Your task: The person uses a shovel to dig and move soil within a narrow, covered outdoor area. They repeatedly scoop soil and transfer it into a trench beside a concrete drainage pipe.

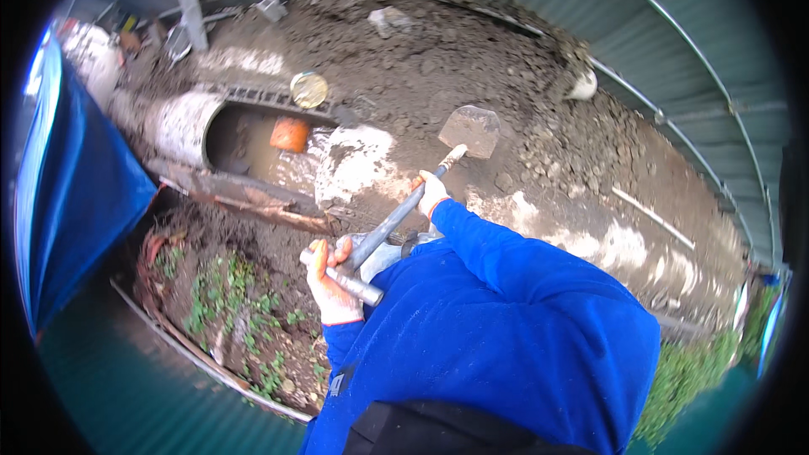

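A long-handled shovel slants across the middle of the head view. Its muddy flat blade rests at or just above the dirt, and I cannot tell whether it touches. My left hand, in a white glove with orange fingers, grips the grey crossbar at the handle's near end. Farther up, my right hand, gloved alike, wraps round the shaft not far from the blade. Both arms wear blue sleeves. Left of the blade lies a broken concrete pipe with brown water inside and an orange bucket-like object in it.
Loose soil spreads beyond the blade. A round yellowish lid or tin sits at the pipe's far edge. Corrugated metal fencing encloses the back and right. A blue tarp hangs at left; green weeds grow nearer me.
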`<action>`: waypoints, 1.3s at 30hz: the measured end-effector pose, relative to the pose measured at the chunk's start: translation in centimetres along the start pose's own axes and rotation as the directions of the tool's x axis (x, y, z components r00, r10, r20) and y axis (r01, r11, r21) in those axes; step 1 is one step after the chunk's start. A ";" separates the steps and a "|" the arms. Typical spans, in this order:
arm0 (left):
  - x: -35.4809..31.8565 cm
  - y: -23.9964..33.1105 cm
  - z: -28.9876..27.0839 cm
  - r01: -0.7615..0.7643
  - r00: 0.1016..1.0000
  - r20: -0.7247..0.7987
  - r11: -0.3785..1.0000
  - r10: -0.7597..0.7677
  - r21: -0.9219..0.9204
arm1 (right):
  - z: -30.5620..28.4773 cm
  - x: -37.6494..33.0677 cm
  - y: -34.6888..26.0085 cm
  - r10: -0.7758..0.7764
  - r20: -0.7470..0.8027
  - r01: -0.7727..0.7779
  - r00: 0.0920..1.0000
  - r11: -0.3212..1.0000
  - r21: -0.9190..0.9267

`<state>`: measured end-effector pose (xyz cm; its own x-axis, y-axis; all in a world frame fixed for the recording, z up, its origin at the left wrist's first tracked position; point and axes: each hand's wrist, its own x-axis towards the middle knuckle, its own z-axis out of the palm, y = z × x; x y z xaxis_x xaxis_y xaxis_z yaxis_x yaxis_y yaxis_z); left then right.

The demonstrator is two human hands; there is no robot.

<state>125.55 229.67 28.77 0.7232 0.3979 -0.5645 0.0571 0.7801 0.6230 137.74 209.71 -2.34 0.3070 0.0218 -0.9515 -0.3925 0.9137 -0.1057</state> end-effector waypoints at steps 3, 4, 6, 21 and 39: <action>-0.4 -5.3 8.3 0.114 0.970 0.211 0.993 -0.119 0.033 | -1.0 -3.0 -7.2 -0.044 0.144 0.017 0.989 0.983 0.185; -0.9 -6.7 10.3 0.137 0.948 0.283 0.989 -0.145 0.048 | -1.3 -4.0 -9.0 -0.068 0.176 0.035 0.982 0.981 0.189; -1.9 -8.9 13.2 0.221 0.913 0.331 0.971 -0.239 0.091 | -2.2 -5.6 -12.0 -0.112 0.163 0.070 0.980 0.967 0.244; 9.0 -31.8 13.4 0.434 0.583 0.282 0.586 -0.762 0.684 | -12.2 -18.5 -21.4 -0.268 0.352 0.435 0.897 0.679 -0.592; 10.1 -35.0 20.0 0.709 0.485 0.289 0.565 -0.825 0.422 | 0.2 -22.4 -24.2 -0.564 0.094 -0.181 0.820 -0.412 -0.893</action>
<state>144.63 196.78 12.07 0.5026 -0.5904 -0.6315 0.8357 0.5189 0.1799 140.58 187.19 21.59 0.5551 -0.4595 -0.6933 -0.6678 -0.7432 -0.0421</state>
